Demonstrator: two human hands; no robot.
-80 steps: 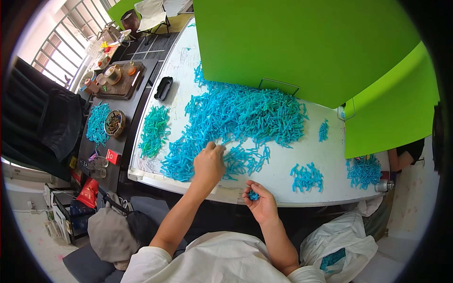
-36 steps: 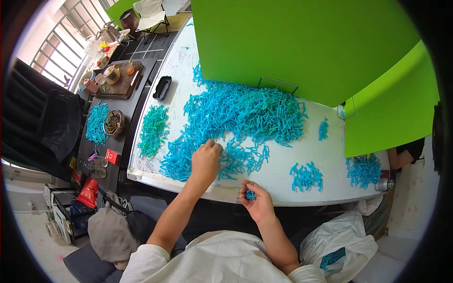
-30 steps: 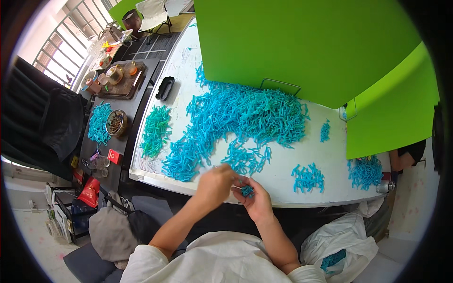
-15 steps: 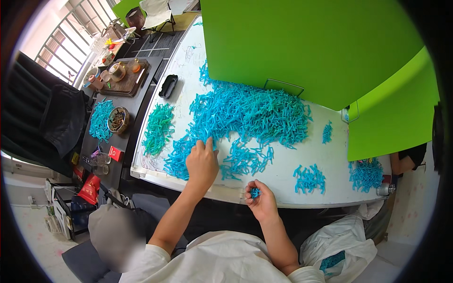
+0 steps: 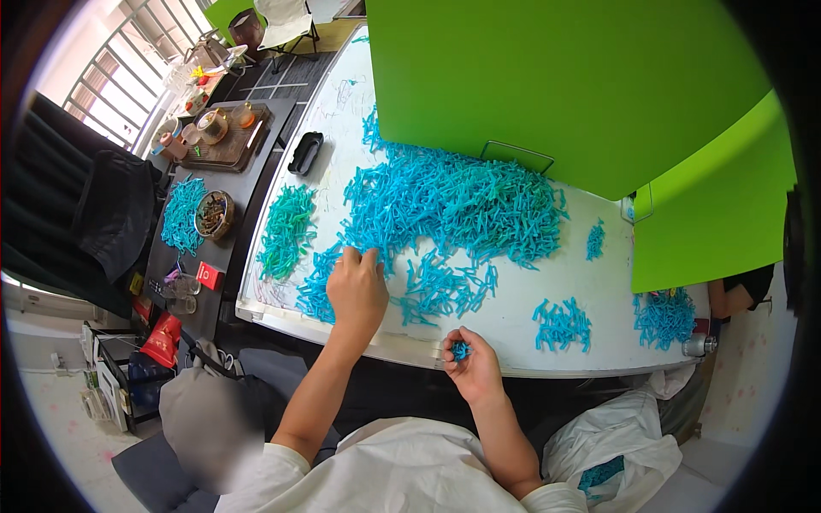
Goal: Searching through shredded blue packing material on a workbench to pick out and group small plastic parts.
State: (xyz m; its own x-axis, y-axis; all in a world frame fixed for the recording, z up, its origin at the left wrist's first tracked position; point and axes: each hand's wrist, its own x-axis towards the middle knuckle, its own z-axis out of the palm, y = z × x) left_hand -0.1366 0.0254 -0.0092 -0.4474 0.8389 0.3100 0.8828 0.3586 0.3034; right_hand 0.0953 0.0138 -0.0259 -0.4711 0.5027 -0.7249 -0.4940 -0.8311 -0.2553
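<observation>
A large heap of small, narrow blue-green plastic pieces [image 5: 453, 201] lies on the white table [image 5: 505, 321]. My left hand [image 5: 357, 295] is over the near left lobe of the heap, its fingers bent down together among the pieces. Its fingertips are hidden, so whatever they pinch does not show. At the table's near edge my right hand [image 5: 475, 366] is turned palm up, fingers curled around a few blue plastic pieces [image 5: 461, 350]. Between the hands, beyond them, a looser scatter of pieces [image 5: 440, 286] is spread out.
A greener pile [image 5: 288, 231] and a black tray [image 5: 305, 154] sit at the left. Smaller piles [image 5: 562, 325] lie to the right. Green panels [image 5: 556, 85] with wire handles rise over the far side. Another person's arm [image 5: 729, 299] shows at far right, a white bag [image 5: 620, 445] below.
My left hand has shifted slightly left and toward me, its fingers now more curled. My right hand stays in place around its pieces.
</observation>
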